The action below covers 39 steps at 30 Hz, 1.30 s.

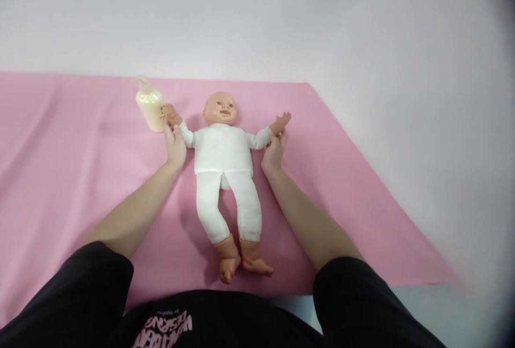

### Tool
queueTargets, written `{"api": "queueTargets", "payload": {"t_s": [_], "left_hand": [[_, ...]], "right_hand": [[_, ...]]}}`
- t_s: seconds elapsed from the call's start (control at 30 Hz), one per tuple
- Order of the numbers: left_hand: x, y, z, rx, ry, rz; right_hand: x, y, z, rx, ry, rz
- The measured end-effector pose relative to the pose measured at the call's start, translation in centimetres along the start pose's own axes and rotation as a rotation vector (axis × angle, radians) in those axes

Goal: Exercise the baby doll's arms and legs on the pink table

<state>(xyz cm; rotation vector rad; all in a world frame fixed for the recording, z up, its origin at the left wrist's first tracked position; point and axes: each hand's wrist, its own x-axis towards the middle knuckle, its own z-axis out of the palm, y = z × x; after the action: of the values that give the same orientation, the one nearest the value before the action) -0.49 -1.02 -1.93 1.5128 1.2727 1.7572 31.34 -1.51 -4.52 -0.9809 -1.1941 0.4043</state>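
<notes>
Both arms stretched forward, left hand [175, 146] and right hand [274, 150] apparently loosely curled.

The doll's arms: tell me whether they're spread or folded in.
Spread. The doll lies face up, arms out sideways, left hand and right hand at its wrists.

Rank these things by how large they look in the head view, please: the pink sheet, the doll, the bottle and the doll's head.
1. Pink sheet, by far the largest.
2. Doll, lying on its back on the sheet.
3. Bottle and the doll's head look about alike, so I do not rank them.
</notes>
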Motion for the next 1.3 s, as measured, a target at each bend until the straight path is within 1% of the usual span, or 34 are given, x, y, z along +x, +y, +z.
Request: {"api": "queueTargets", "payload": {"t_s": [0.03, 0.07, 0.1, 0.2, 0.3, 0.37, 0.4, 0.5, 0.6, 0.67, 0.73, 0.83, 0.9, 0.97, 1.07, 1.13, 1.17, 1.23, 1.3], "left_hand": [[-0.3, 0.5, 0.2, 0.037, -0.010, 0.053], [-0.6, 1.0, 0.4, 0.087, -0.047, 0.108], [-0.8, 1.5, 0.6, 0.149, -0.095, 0.166], [-1.3, 2.6, 1.0, 0.338, -0.276, 0.295], [-1.3, 3.0, 1.2, 0.452, -0.387, 0.338], [-1.3, 3.1, 1.2, 0.485, -0.402, 0.339], [-1.3, 3.1, 1.2, 0.491, -0.400, 0.337], [-1.4, 3.1, 1.1, 0.453, -0.341, 0.335], [-1.5, 2.8, 0.9, 0.322, -0.189, 0.304], [-1.4, 2.4, 0.7, 0.196, -0.076, 0.216], [-1.1, 1.8, 0.5, 0.062, 0.024, 0.090], [-0.4, 0.3, 0.1, -0.106, 0.164, -0.088], [0.3, -0.9, -0.1, -0.176, 0.237, -0.199], [0.9, -2.3, -0.3, -0.201, 0.281, -0.286], [1.3, -3.7, -0.4, -0.187, 0.291, -0.314], [1.3, -3.8, -0.5, -0.202, 0.284, -0.305], [1.2, -3.6, -0.4, -0.218, 0.277, -0.299], [0.8, -2.7, -0.4, -0.243, 0.245, -0.276], [0.2, -1.3, -0.2, -0.221, 0.190, -0.211]], "right_hand": [[-0.2, -0.8, 0.2, -0.024, -0.018, -0.018], [-0.4, -1.6, 0.4, -0.036, -0.033, -0.018], [-0.6, -2.4, 0.6, -0.041, -0.046, -0.014], [-1.3, -3.9, 1.2, -0.043, -0.162, 0.000], [-1.7, -4.5, 1.6, -0.083, -0.303, -0.020], [-1.7, -4.6, 1.6, -0.119, -0.360, -0.045], [-1.7, -4.7, 1.6, -0.127, -0.368, -0.050], [-1.6, -4.7, 1.6, -0.100, -0.334, -0.011], [-1.6, -4.6, 1.7, -0.036, -0.275, 0.038], [-1.5, -4.3, 1.6, 0.005, -0.222, 0.051], [-1.4, -3.7, 1.3, 0.038, -0.153, 0.068], [-0.8, -2.4, 0.8, 0.070, -0.057, 0.142], [-0.4, -1.3, 0.5, 0.081, 0.004, 0.221], [0.0, -0.4, 0.3, 0.081, 0.082, 0.285], [0.3, 0.6, 0.4, 0.085, 0.175, 0.308], [0.3, 0.9, 0.4, 0.089, 0.185, 0.297], [0.2, 1.0, 0.3, 0.085, 0.169, 0.288], [0.1, 1.1, 0.2, 0.057, 0.096, 0.266], [-0.1, 0.8, 0.2, 0.028, 0.007, 0.244]]}}
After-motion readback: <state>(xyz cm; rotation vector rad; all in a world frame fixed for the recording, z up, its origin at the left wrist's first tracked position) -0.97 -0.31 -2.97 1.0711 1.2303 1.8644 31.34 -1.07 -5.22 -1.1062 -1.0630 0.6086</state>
